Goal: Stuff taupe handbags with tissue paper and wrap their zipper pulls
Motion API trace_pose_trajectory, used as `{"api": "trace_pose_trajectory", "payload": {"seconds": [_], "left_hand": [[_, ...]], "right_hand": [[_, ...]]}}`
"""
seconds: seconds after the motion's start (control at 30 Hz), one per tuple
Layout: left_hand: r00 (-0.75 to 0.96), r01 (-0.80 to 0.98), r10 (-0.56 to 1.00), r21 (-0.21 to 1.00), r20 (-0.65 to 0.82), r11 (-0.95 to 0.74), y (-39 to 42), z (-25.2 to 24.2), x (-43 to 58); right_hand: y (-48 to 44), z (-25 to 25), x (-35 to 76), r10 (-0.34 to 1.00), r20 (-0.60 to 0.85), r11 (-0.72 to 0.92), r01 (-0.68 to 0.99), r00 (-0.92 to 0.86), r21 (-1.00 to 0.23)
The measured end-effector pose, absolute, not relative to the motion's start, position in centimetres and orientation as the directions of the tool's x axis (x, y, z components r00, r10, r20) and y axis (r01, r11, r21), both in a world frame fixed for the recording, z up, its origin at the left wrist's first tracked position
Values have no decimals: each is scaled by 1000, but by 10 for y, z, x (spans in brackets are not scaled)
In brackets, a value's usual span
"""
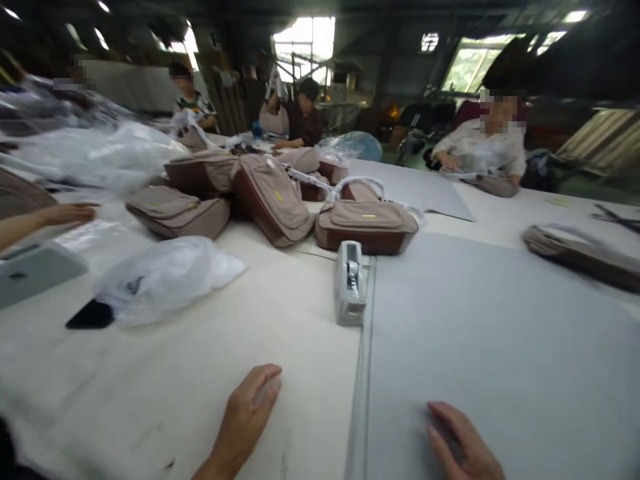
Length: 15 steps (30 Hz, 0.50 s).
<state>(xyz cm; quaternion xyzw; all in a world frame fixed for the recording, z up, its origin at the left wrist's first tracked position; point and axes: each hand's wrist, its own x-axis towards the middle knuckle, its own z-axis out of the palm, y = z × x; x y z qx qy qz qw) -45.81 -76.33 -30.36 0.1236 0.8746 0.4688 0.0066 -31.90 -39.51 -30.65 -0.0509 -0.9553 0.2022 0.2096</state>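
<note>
My left hand (250,410) hovers over the white tabletop (300,320), fingers curved and a gap between thumb and fingers, holding nothing. Over the grey sheet (490,333) on the right, my right hand (460,443) is likewise open, with thumb and fingers apart. A tape dispenser (350,287) stands at the sheet's left edge, beyond both hands. Behind it lies a taupe and brown bag (367,223), and more such bags (273,200) are heaped to its left.
A white plastic bag (165,280) covers part of a dark flat object (91,315) at left, near a silver device (40,270). Another person's arm (45,220) reaches in there. One bag (585,257) lies far right. Several people sit across the table, one person (483,147) at the right.
</note>
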Motion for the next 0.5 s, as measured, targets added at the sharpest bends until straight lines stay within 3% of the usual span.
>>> {"api": "trace_pose_trajectory", "payload": {"seconds": [0.07,0.2,0.37,0.5], "left_hand": [[-933,299,327,830,150,472,-738,-303,-443],[-871,365,456,862,183,352,-688,-292,-415],[-848,353,512,867,139,350,-675,-284,-392],[-781,515,597,728,182,453,-667,-285,-369]], "right_hand": [[-430,-298,-301,127,372,940,-8,-920,-340],[-469,-282,-290,11,171,981,-22,-985,-192],[-419,-271,-281,299,18,954,298,-954,-23],[-374,-275,-275,366,-21,928,367,-930,-60]]}}
